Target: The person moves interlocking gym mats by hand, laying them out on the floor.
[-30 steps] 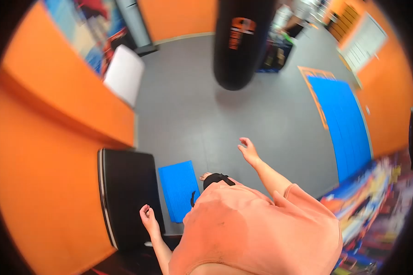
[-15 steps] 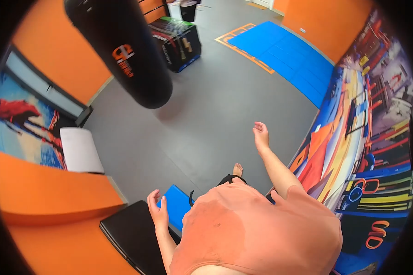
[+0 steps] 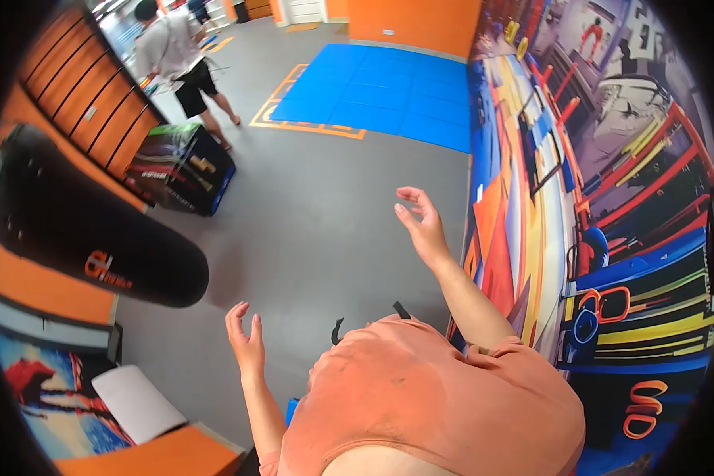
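My left hand (image 3: 247, 339) is raised over the grey floor (image 3: 317, 230) at the lower left, fingers curved and thumb apart, holding nothing. Farther forward on the right, my right hand (image 3: 422, 230) is also empty, its fingers bent and thumb spread. Neither hand touches anything. Between my arms is my orange shirt (image 3: 389, 389), with two dark cord ends at its front edge. A black punching bag (image 3: 95, 230) hangs to the left of my left hand.
Blue mats (image 3: 381, 91) lie farther ahead. A black printed box (image 3: 184, 168) stands beyond the bag, with a person (image 3: 174, 59) in a light shirt behind it. A mural wall (image 3: 531, 206) runs along the right. A white panel (image 3: 139, 403) is at the lower left.
The view has turned, shifting the bag and box left and down, and bringing the person into fuller view. My left hand is higher in view; my right hand has opened its fingers more.
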Tool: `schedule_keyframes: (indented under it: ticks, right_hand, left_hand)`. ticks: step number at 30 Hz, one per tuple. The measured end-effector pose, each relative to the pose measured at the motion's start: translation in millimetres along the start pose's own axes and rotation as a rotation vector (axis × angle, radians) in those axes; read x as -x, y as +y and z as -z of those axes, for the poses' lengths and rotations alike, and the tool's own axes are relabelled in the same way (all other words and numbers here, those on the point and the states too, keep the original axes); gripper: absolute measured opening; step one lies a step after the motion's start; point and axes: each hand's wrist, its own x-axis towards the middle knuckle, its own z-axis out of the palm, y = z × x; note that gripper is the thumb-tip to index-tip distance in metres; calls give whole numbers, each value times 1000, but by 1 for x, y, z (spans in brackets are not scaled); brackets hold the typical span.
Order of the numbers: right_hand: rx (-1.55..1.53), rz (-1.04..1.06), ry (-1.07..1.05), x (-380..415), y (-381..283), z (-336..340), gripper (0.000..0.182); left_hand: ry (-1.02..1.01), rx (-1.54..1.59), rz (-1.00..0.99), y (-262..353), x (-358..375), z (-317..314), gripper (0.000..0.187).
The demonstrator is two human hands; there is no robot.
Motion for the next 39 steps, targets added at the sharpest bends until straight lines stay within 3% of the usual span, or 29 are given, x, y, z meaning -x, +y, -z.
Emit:
schedule_keyframes:
  ticks: [7,10,12,16,18,20,22,23,25,26,29,39]
  right_hand:
    - [105,-64,100,-45,12,36,39]
    - [-7,-158,79,-67,-12,28,41]
    - [-388,-256,0,-85,-46,13,43]
    - [-593,-12,-341,-132,-125,-25,47]
    - [-395,221,-548,-153,-173,-51,56]
    - [-456,442,-689,-172,-212,-87,55]
    - [-439,441,-801,-190,-237,-111,51]
    - [-437,437,-789,-200,-238,-130,51]
    - [-510,642,-666,-222,-235,-173,56]
    - [-674,577,-670,-234,-235,-187,50]
    - [-698,567,-654,-264,-231,-224,49]
    - [-630,551,-565,-343,-209,-247,41]
  left_hand:
    - [-112,-77,-151,41,-111,-53,30]
    - [-151,-83,-187,31,-156,-60,30]
    - [-168,-70,-222,22,-191,-60,29]
    - [-186,-32,-274,6,-269,-61,28]
    - [-192,37,-280,-23,-314,-57,30]
    - [-358,172,-212,-84,-361,-47,34]
    - [-561,469,-42,-122,-413,-46,45]
    - [-574,467,-44,-133,-434,-47,45]
    - [-580,417,-67,-139,-465,-38,43]
    - [-578,389,-74,-144,-477,-31,43]
    - [-587,303,-111,-145,-521,-21,41]
    - [-687,137,-327,-59,-628,-114,34]
